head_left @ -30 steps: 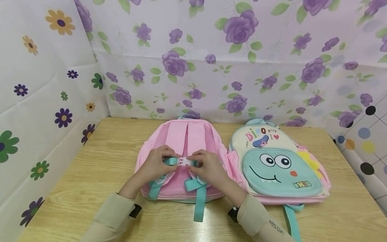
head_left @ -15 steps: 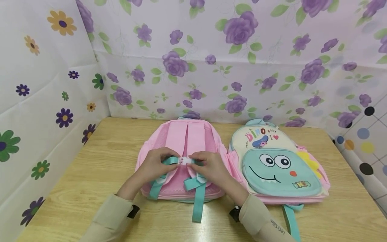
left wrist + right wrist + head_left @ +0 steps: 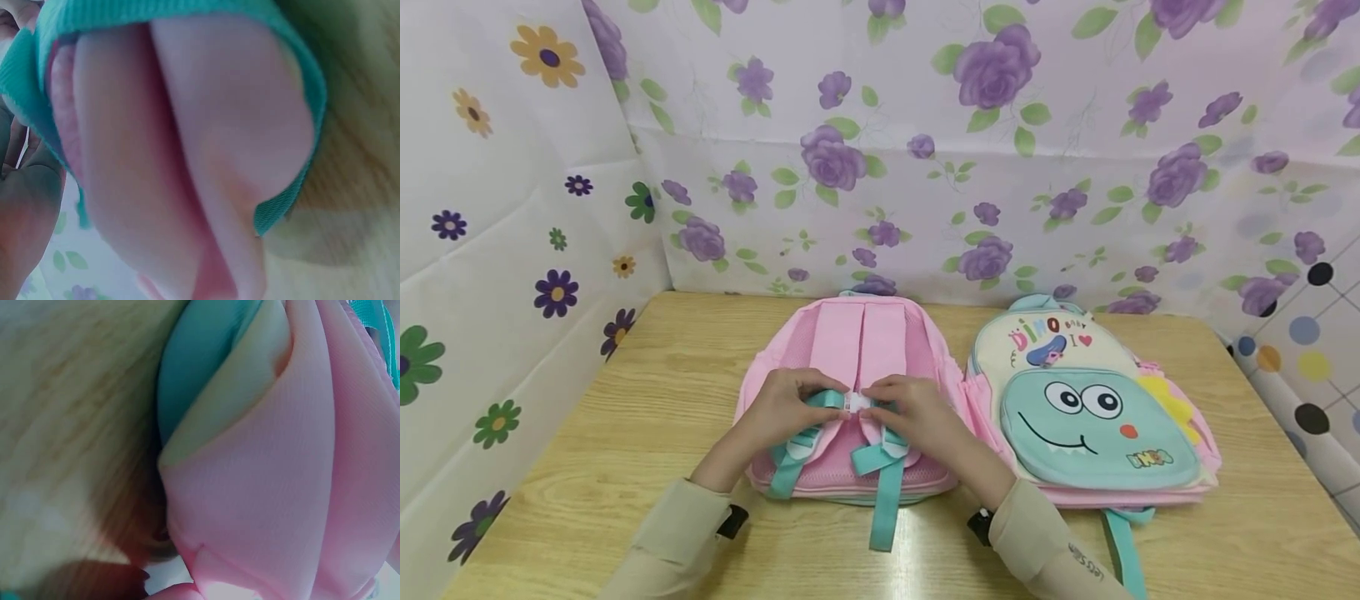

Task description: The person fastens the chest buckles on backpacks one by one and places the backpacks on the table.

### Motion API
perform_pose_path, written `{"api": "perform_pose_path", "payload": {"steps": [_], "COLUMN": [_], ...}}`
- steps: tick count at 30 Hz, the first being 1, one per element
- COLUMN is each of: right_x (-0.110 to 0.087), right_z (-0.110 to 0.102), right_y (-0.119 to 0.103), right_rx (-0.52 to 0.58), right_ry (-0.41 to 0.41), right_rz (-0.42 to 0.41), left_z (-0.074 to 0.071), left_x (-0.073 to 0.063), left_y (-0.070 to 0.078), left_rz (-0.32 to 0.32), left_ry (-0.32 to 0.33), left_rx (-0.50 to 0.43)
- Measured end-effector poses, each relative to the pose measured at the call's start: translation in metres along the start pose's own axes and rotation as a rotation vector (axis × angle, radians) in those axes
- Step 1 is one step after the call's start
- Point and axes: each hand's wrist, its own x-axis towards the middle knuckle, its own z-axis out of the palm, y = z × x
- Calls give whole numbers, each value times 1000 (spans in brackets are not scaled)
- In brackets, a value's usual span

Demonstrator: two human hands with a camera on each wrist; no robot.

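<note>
Webbing (image 3: 886, 512), teal and loose, trails nearest you; past it your left hand (image 3: 781, 408) and right hand (image 3: 917, 412) pinch the white buckle (image 3: 856, 402) from opposite sides, over the pink backpack (image 3: 838, 462) on the tabletop (image 3: 625, 433). Whether it is latched you cannot tell; uneven finger pressure could leave its halves misaligned.

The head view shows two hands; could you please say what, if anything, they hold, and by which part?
A white buckle: the left hand pinches its left end, the right hand its right end.
</note>
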Motion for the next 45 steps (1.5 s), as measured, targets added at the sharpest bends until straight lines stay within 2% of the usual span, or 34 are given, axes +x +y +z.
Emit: {"api": "perform_pose_path", "payload": {"steps": [3,7,13,17,20,26,34,41,45], "right_x": [1,2,2,0,-2,-3,-6,-8,-11], "right_z": [-1,2,5,5,6,10,7,2,0], "right_y": [-3,-7,-10,-11,-10,-7,-6,-3,-1], "right_rx": [-24,-41,2,15,25,12,14,28,45], "right_ry": [-8,28,40,49,71,89,71,11,-22], "right_rz": [-27,-39,53,111,122,101,115,103,95], "left_z": [-1,2,4,4,4,3,4,6,7], "left_x": [1,3,4,4,4,2,0,-4,-5], "left_y": [3,3,2,1,2,0,1,1,1], "left_rz": [11,22,16,57,82,90,125,71,68], "left_ry": [-2,5,4,-22,-41,-62,-62,-116,-140], "left_rx": [28,38,14,53,91,95,133,148,153]}}
